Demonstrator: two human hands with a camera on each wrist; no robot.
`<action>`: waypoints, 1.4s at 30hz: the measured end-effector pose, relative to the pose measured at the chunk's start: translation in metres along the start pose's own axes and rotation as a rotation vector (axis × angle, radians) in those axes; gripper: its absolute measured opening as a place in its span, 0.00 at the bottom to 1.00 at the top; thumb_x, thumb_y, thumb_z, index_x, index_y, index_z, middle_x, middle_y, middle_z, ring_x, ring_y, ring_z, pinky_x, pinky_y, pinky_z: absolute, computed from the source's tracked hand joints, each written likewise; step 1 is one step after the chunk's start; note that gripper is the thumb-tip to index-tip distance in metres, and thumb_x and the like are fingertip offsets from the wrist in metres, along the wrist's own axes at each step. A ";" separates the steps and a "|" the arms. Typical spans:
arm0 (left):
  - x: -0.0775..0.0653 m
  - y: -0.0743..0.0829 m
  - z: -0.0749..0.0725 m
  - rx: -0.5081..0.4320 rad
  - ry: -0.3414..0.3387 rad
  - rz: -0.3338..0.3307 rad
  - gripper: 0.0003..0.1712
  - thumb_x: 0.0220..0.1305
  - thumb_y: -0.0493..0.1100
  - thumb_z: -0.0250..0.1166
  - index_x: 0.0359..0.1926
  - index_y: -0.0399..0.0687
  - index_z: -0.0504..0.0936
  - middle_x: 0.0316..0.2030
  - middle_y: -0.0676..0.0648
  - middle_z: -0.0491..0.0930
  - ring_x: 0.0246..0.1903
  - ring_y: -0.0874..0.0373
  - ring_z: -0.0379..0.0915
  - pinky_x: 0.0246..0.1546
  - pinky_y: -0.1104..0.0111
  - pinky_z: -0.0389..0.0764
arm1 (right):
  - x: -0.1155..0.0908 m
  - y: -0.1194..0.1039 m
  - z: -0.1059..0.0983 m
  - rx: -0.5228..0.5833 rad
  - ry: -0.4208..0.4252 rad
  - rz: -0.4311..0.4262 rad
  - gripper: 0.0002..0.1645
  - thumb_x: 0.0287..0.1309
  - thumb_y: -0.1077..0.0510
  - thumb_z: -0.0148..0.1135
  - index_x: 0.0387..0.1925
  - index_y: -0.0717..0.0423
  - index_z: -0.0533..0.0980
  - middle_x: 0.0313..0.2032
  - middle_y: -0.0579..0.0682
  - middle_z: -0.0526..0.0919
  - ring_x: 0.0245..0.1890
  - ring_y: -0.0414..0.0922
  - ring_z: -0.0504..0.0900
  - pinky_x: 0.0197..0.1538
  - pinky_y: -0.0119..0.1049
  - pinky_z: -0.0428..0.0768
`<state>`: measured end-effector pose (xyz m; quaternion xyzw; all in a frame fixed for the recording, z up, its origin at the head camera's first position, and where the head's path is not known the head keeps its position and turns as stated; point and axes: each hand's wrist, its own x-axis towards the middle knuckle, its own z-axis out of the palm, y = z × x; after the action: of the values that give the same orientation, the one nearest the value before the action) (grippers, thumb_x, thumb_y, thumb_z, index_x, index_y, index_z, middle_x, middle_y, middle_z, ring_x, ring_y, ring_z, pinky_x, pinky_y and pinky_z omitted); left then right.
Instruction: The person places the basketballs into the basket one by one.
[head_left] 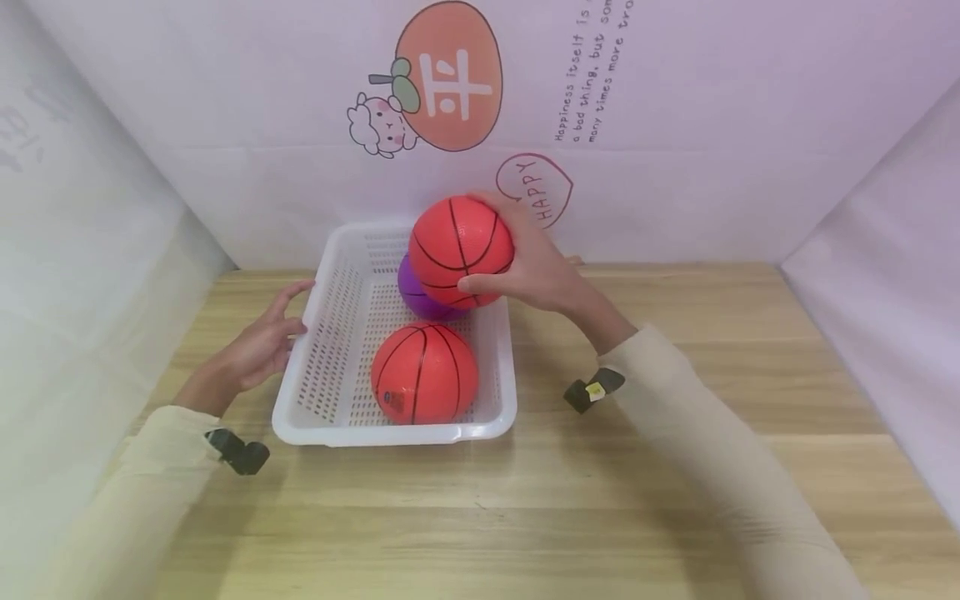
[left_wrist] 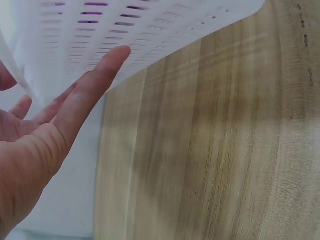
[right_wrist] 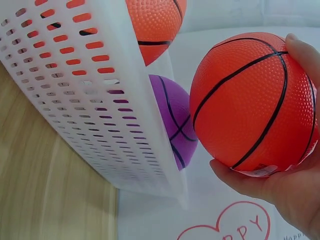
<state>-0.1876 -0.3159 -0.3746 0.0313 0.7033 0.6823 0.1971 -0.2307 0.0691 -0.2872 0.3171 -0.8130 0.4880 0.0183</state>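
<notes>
My right hand [head_left: 536,265] grips a red toy basketball [head_left: 459,242] with black lines, thumb on the near side and fingers over the far side. It is held over the right back part of a white perforated basket [head_left: 337,436]. In the right wrist view, the held ball [right_wrist: 250,105] is beside the basket's wall, partly covered by the hand. Below it, a purple basketball [head_left: 415,292] lies in the basket, half hidden. Another red basketball [head_left: 424,375] sits at the basket's front right. My left hand [head_left: 258,346] touches the basket's left side, with extended fingers [left_wrist: 95,82] against the slotted wall.
The basket stands on a wood-grain table [head_left: 480,517]. Behind it rises a white backdrop [head_left: 675,192] with a cartoon fruit, a heart and printed words. White sheeting [head_left: 97,225] bounds the left side, and similar sheeting is on the right.
</notes>
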 end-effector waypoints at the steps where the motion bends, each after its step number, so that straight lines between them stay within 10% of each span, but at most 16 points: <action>1: 0.000 -0.001 0.000 -0.007 0.005 0.001 0.41 0.71 0.29 0.40 0.77 0.58 0.36 0.51 0.42 0.76 0.43 0.50 0.83 0.41 0.55 0.85 | 0.004 0.006 0.002 -0.007 -0.004 -0.010 0.55 0.47 0.52 0.78 0.74 0.47 0.60 0.66 0.52 0.65 0.63 0.47 0.67 0.54 0.44 0.80; 5: 0.001 -0.006 0.003 -0.023 0.017 0.004 0.42 0.70 0.29 0.40 0.77 0.57 0.36 0.50 0.42 0.76 0.42 0.50 0.83 0.40 0.57 0.85 | 0.019 0.029 0.009 -0.034 -0.022 -0.031 0.57 0.44 0.42 0.79 0.74 0.38 0.59 0.66 0.44 0.65 0.62 0.41 0.68 0.53 0.40 0.80; 42: 0.002 0.000 0.003 0.066 0.020 -0.009 0.41 0.71 0.32 0.38 0.78 0.58 0.34 0.66 0.24 0.55 0.46 0.53 0.81 0.43 0.53 0.84 | 0.063 0.006 0.083 -0.072 -0.254 -0.108 0.59 0.41 0.39 0.80 0.74 0.36 0.60 0.65 0.50 0.62 0.58 0.44 0.71 0.53 0.39 0.80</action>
<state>-0.1885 -0.3125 -0.3755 0.0277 0.7275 0.6582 0.1919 -0.2605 -0.0276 -0.3138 0.4185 -0.8076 0.4129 -0.0470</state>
